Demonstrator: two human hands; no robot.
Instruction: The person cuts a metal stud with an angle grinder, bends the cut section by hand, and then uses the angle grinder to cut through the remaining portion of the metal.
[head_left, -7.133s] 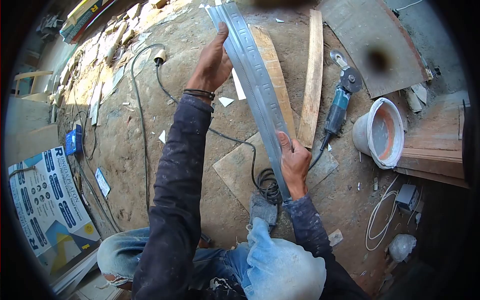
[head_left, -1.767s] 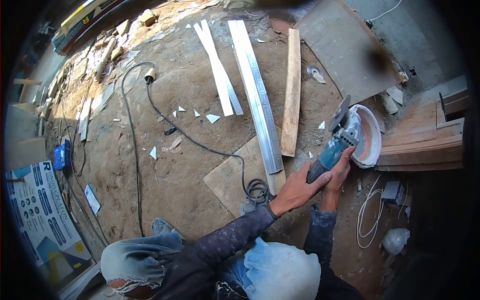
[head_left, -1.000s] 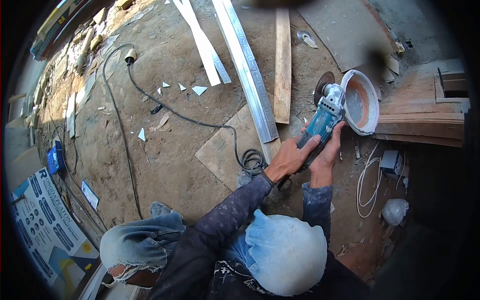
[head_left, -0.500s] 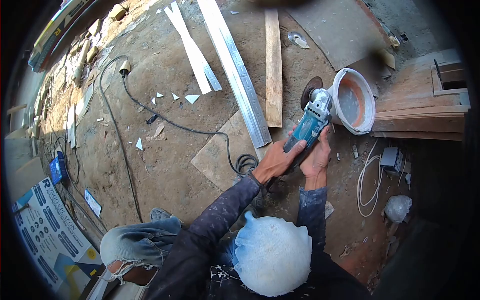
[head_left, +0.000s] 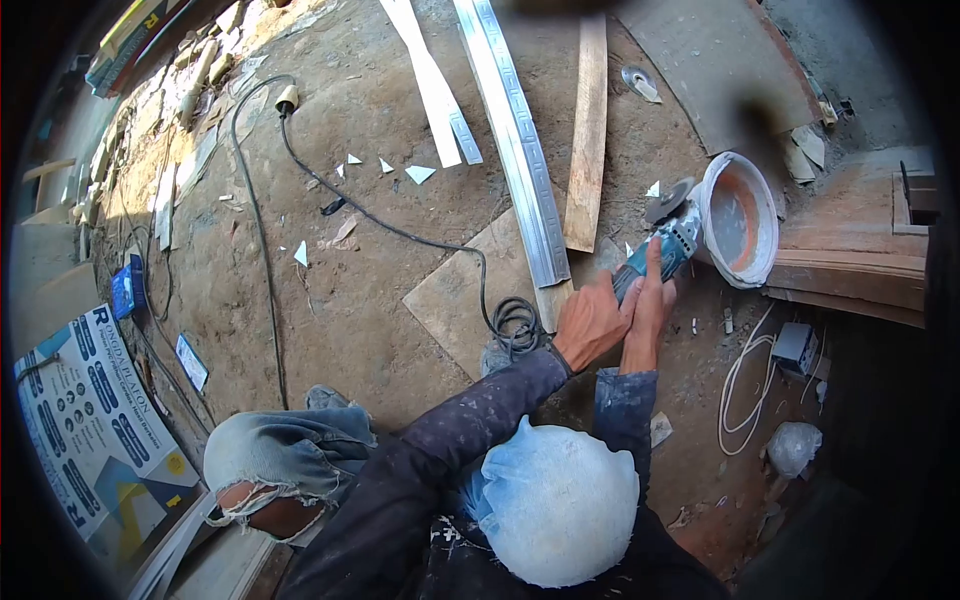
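Observation:
A teal angle grinder (head_left: pixel 664 246) with a silver head is held in both hands, pointing away from me. My left hand (head_left: pixel 590 322) is closed around its rear body. Beside it, my right hand (head_left: pixel 648 305) wraps the other side, with one finger stretched along the casing. The grinder's round disc (head_left: pixel 669 201) shows as a grey, smeared shape just left of a whitish bucket (head_left: pixel 711 215). That bucket is tilted, its mouth facing right and showing an orange-brown inside. Much of the grinder's rear is hidden by my fingers.
Metal profiles (head_left: pixel 518 150), a wooden plank (head_left: pixel 587 140) and white strips (head_left: pixel 432 90) lie ahead. A black cable (head_left: pixel 385 228) crosses the dirt floor to a coil. At right are stacked boards (head_left: pixel 850 262), a grey box (head_left: pixel 794 348) and a white cable (head_left: pixel 728 400).
The view has shifted, moving the scene rightward. My right hand, earlier half open under the grinder, now wraps it. The grinder is turned more to the right; its disc looks greyer and smeared.

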